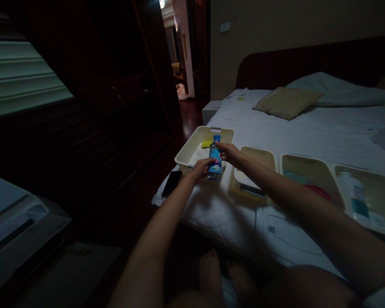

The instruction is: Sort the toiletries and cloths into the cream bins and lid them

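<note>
A bottle with a blue cap and blue label [215, 159] is held upright in front of me, its lower part clear. Around its lower left side my left hand [201, 169] is closed. My right hand [228, 153] grips it from the right, near the neck. Just behind the bottle, a cream perforated basket [186, 147] sits at the corner of the bed. Inside that basket lie a yellow item [206, 144] and something white that I cannot make out.
Right of my hands stand several cream bins; one holds cloths [297, 177], another a white bottle [353, 194]. A white lid [288, 233] lies on the bed near me. A dark phone-like slab [171, 184] rests at the bed's left edge. Pillows [287, 102] lie farther back.
</note>
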Action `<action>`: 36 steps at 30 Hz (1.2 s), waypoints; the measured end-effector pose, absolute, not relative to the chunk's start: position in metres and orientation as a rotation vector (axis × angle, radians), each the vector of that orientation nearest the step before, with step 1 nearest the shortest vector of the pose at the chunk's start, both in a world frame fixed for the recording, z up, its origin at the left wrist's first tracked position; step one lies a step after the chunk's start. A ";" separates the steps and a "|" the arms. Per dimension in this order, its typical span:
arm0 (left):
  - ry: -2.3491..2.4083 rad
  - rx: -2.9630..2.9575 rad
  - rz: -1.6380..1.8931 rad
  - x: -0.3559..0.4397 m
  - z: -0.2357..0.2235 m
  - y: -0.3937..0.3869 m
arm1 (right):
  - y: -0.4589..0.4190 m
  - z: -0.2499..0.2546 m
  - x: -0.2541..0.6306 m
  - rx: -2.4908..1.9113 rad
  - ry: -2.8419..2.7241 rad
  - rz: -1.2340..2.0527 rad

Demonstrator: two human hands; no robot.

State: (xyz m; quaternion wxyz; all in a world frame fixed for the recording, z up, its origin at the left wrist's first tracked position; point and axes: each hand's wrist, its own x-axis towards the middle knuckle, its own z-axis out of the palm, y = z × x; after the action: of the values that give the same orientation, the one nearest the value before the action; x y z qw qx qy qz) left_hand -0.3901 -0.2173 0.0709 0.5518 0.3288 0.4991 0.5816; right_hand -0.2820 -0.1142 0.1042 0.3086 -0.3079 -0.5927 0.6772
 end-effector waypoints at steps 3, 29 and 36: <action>1.298 0.849 1.363 -0.391 0.076 -0.217 | -0.113 0.105 -0.281 -0.810 -1.495 1.835; 1.778 1.208 1.397 -0.374 0.070 -0.204 | -0.119 0.106 -0.283 -0.957 -1.522 1.318; 1.838 1.187 1.499 -0.383 0.063 -0.199 | -0.128 0.114 -0.287 -0.858 -1.513 1.412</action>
State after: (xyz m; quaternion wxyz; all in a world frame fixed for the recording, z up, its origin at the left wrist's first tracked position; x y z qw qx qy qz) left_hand -0.3826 -0.1993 0.0628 0.2422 0.4342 0.6725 0.5483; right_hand -0.2869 -0.1276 0.1136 0.4353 -0.3448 -0.6080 0.5674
